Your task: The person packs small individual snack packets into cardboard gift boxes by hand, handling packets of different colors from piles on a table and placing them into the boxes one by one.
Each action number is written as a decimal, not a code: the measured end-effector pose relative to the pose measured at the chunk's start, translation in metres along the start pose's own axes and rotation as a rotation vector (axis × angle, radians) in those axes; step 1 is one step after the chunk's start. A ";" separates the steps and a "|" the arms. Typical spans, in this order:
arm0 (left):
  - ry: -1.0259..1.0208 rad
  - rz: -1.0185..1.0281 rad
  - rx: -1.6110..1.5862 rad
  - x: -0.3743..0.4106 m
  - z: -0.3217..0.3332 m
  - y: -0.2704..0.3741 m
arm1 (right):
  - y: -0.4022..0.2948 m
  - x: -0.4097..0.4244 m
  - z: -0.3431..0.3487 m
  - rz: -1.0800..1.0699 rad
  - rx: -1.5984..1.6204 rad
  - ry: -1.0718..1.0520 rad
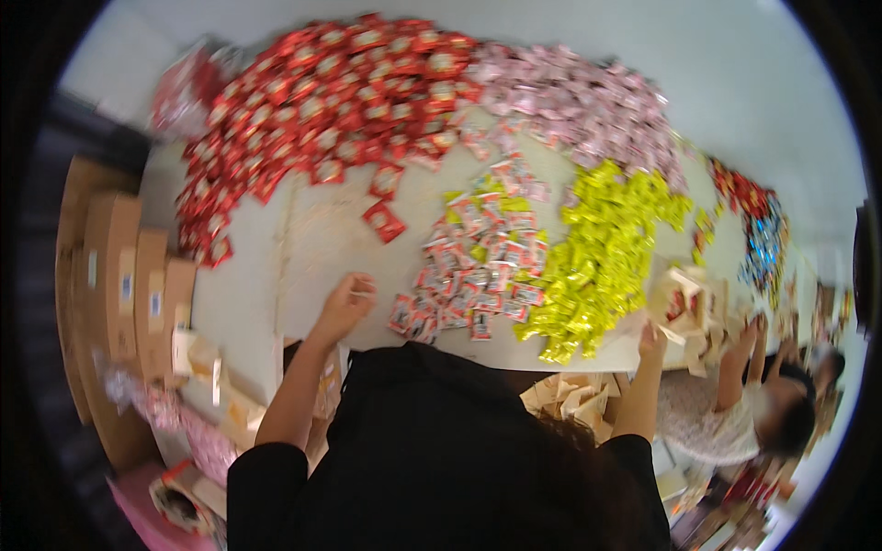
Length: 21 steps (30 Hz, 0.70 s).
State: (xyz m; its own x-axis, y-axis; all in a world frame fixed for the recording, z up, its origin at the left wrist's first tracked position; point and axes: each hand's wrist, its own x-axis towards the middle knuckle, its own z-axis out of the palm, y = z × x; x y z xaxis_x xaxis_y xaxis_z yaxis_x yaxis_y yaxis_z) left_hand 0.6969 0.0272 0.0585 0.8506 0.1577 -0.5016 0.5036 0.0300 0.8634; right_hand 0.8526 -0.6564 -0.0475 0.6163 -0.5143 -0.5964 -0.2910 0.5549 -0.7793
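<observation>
My left hand [348,304] hovers over the white table [324,227], its fingers curled. Blur hides whether anything is between them. Just beyond it a red foil packet [384,222] lies apart from the large pile of red packets [344,89]. To its right spreads a heap of small white-and-red packets [475,268], with a few yellow ones among them. My right hand [651,341] is at the table's front edge, beside an open kraft paper container [713,303] with red packets [679,304] inside. Whether its fingers grip the container's flap is unclear.
Yellow packets [599,255] and pink packets [572,103] form piles on the table. Kraft containers [575,396] stand below the front edge. Cardboard boxes [110,275] line the left side. At the right, a person [716,420] works close by, with another beyond.
</observation>
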 end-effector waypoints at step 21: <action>1.550 -0.447 0.181 -0.268 -0.275 -0.265 | 0.221 -0.339 0.291 0.091 -0.606 -0.810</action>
State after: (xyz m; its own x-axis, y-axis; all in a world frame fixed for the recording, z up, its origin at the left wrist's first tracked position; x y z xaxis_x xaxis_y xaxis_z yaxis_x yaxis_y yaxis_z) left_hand 0.2940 0.2484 -0.0214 -0.2646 0.9620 -0.0679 0.7607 0.2515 0.5984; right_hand 0.7921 -0.1694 0.0382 0.8184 0.2358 -0.5240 -0.5449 0.0290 -0.8380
